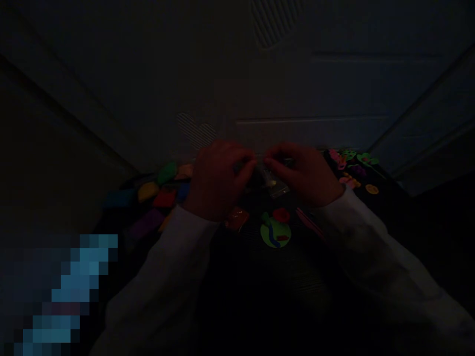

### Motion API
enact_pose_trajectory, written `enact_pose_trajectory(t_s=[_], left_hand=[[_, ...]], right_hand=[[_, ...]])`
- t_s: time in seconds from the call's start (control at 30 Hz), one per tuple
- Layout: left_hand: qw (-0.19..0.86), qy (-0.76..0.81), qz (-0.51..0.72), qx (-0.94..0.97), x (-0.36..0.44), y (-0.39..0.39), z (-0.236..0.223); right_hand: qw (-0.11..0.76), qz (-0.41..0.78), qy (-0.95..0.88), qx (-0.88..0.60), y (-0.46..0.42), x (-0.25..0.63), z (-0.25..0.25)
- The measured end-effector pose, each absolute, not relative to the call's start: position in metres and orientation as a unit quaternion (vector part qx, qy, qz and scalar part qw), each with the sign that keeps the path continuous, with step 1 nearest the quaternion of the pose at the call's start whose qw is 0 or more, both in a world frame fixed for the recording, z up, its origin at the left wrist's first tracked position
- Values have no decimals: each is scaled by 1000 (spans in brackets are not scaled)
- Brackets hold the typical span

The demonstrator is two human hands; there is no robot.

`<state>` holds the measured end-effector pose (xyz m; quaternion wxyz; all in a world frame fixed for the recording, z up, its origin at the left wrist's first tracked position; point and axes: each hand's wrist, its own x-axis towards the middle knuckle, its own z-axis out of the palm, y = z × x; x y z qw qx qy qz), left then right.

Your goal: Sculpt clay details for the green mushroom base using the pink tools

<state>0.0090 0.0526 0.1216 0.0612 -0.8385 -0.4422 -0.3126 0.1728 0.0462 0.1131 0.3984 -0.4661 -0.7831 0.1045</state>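
My left hand (222,175) is raised over the dark table, thumb and fingertips pinched together. Facing it, my right hand (300,170) pinches in the same way, its fingertips a small gap from the left ones. Whatever lies in either pinch is too dark to make out. Just below the fingertips is a see-through packet (279,190) with something pale in it. Nearer to me sits a green clay disc (267,237) bearing blue and red pieces, with a red clay piece (281,214) at its upper edge. An orange wrapped packet (237,218) lies below my left hand.
Several coloured clay packs, among them a red one (164,198) and a purple one (147,222), lie at left. Small clay shapes, including a yellow round (371,189), lie at right. A pink stick (309,221) lies by my right wrist. A panelled door or wall (222,59) stands behind.
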Motion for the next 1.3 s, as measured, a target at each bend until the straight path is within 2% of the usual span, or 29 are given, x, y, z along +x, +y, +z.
enact_pose_trajectory(t_s=[0.53, 0.97, 1.17, 1.3], left_hand=[[82, -446, -308, -837, 13, 54, 121], [72, -444, -335, -828, 11, 52, 123], [101, -467, -280, -833, 12, 52, 126], [90, -464, -286, -834, 12, 53, 124]], right_hand=[[353, 16, -802, -482, 45, 168, 113], [346, -2, -798, -493, 43, 170, 116], [348, 0, -802, -485, 43, 170, 115], [349, -6, -801, -487, 43, 170, 115]])
